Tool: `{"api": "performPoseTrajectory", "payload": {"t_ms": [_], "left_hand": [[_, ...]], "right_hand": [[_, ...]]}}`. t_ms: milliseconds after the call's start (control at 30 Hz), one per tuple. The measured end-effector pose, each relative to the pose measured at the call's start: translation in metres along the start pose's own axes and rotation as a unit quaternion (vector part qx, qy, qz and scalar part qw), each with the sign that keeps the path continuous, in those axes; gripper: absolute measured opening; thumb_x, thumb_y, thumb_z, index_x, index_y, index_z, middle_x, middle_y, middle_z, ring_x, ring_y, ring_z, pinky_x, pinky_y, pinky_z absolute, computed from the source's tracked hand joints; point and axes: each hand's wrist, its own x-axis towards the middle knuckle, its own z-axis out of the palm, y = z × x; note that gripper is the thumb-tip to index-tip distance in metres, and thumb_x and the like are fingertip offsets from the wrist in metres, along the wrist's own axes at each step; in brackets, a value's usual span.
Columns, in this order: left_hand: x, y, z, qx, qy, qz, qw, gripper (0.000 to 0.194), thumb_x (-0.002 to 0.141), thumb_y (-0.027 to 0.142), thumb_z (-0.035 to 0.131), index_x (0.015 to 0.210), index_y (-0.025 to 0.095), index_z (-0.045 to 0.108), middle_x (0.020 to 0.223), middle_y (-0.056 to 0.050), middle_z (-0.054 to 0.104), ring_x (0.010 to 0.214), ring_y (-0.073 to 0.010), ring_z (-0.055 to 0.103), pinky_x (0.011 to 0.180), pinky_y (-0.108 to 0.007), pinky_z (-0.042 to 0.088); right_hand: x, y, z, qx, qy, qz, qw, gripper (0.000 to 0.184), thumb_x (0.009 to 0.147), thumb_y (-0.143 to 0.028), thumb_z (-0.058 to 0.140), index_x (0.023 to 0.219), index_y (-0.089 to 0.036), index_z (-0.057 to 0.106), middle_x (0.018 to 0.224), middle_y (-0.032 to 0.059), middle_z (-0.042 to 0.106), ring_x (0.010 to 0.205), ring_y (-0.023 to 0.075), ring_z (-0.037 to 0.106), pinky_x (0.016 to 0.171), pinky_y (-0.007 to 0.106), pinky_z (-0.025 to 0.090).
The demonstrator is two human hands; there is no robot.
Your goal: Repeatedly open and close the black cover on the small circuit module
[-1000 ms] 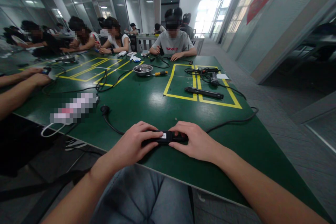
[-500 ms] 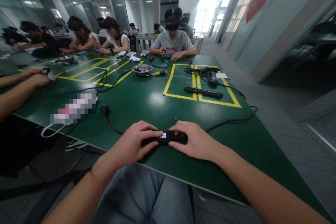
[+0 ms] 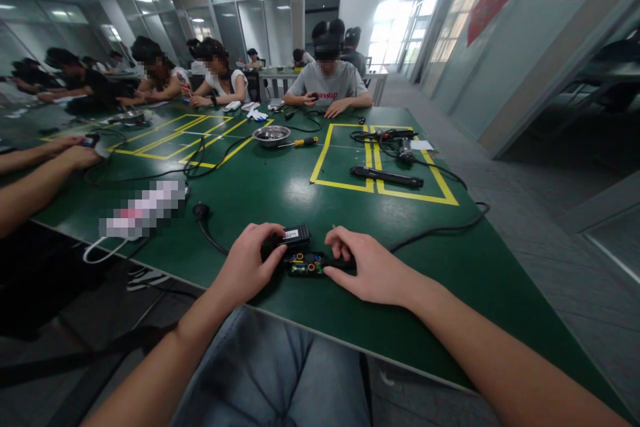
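Observation:
My left hand (image 3: pixel 256 260) is closed round the black plastic cover (image 3: pixel 299 235) with a white label, raised and tilted off its lower half. Below and in front of the cover sits the uncovered lower casing (image 3: pixel 306 265), showing a small circuit board with copper coils and coloured parts. My right hand (image 3: pixel 361 263) is at the right end of this casing, thumb against its near edge, index finger lifted, other fingers curled over the black cord end. A black cord (image 3: pixel 440 230) runs right from there. A plug (image 3: pixel 201 211) on another length of cord lies left.
Farther back are a metal bowl (image 3: pixel 271 135), a yellow-handled screwdriver (image 3: pixel 306 141) and a black bar-shaped tool (image 3: pixel 387 177) across yellow tape. A blurred pinkish-white object (image 3: pixel 145 208) lies left, near another person's hands (image 3: pixel 83 150). Another person (image 3: pixel 327 83) sits opposite.
The cover has come off the lower casing and shifted back and left in my left hand, exposing the circuit board. My right hand's index finger has lifted away.

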Motion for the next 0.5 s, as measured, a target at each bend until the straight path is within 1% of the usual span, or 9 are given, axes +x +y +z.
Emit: {"api": "performPoseTrajectory", "payload": {"t_ms": [67, 133, 200, 267, 333, 400, 500], "left_hand": [[0.002, -0.001, 0.002, 0.002, -0.014, 0.011, 1.000, 0.018, 0.101, 0.022, 0.061, 0.112, 0.023, 0.074, 0.116, -0.009, 0.081, 0.106, -0.0271, 0.073, 0.095, -0.043, 0.060], [0.003, -0.001, 0.002, 0.000, -0.024, 0.032, 0.999, 0.020, 0.103, 0.020, 0.057, 0.106, 0.023, 0.076, 0.128, -0.010, 0.080, 0.114, -0.0274, 0.073, 0.102, -0.045, 0.059], [0.001, 0.001, -0.002, 0.001, -0.011, 0.046, 0.999, 0.023, 0.104, 0.021, 0.055, 0.102, 0.023, 0.078, 0.133, -0.010, 0.078, 0.119, -0.0272, 0.073, 0.105, -0.044, 0.058], [-0.003, 0.003, -0.007, 0.004, 0.012, 0.056, 0.998, 0.024, 0.104, 0.022, 0.055, 0.101, 0.022, 0.079, 0.126, -0.011, 0.078, 0.116, -0.0263, 0.074, 0.102, -0.041, 0.059], [-0.008, 0.005, -0.011, 0.008, 0.012, 0.067, 0.998, 0.020, 0.103, 0.024, 0.059, 0.103, 0.021, 0.079, 0.113, -0.010, 0.078, 0.106, -0.0250, 0.075, 0.096, -0.038, 0.060], [-0.013, 0.008, -0.013, 0.024, -0.015, 0.078, 0.997, 0.018, 0.100, 0.027, 0.064, 0.108, 0.021, 0.079, 0.107, -0.010, 0.077, 0.099, -0.0248, 0.075, 0.089, -0.036, 0.061], [-0.016, 0.012, -0.011, 0.057, -0.059, 0.094, 0.992, 0.023, 0.100, 0.028, 0.064, 0.116, 0.021, 0.079, 0.108, -0.010, 0.078, 0.097, -0.0254, 0.076, 0.084, -0.035, 0.061]], "right_hand": [[0.000, -0.001, 0.000, -0.015, 0.001, -0.015, 1.000, 0.029, 0.089, -0.020, 0.077, 0.113, -0.021, 0.061, 0.092, 0.0005, 0.066, 0.082, 0.0195, 0.063, 0.076, 0.033, 0.047], [0.001, -0.001, 0.000, -0.032, 0.000, -0.024, 0.999, 0.026, 0.090, -0.018, 0.075, 0.113, -0.021, 0.064, 0.091, 0.0006, 0.066, 0.082, 0.0196, 0.063, 0.078, 0.034, 0.047], [0.002, -0.002, 0.000, -0.045, -0.005, -0.026, 0.999, 0.022, 0.092, -0.017, 0.074, 0.112, -0.020, 0.067, 0.088, 0.0002, 0.066, 0.080, 0.0194, 0.063, 0.077, 0.034, 0.047], [0.002, -0.002, 0.000, -0.050, -0.011, -0.024, 0.998, 0.018, 0.093, -0.016, 0.073, 0.111, -0.019, 0.069, 0.087, 0.0003, 0.066, 0.079, 0.0190, 0.063, 0.075, 0.033, 0.046], [0.002, -0.002, 0.000, -0.050, -0.011, -0.024, 0.998, 0.017, 0.095, -0.015, 0.072, 0.111, -0.019, 0.071, 0.088, 0.0008, 0.067, 0.078, 0.0188, 0.064, 0.074, 0.032, 0.046], [0.002, -0.002, -0.001, -0.051, -0.008, -0.030, 0.998, 0.017, 0.095, -0.016, 0.074, 0.112, -0.019, 0.072, 0.088, 0.0012, 0.067, 0.079, 0.0189, 0.064, 0.074, 0.032, 0.046], [0.001, -0.002, -0.001, -0.060, -0.006, -0.034, 0.998, 0.022, 0.090, -0.023, 0.084, 0.109, -0.020, 0.073, 0.089, 0.0006, 0.067, 0.079, 0.0190, 0.064, 0.073, 0.032, 0.046]]}}
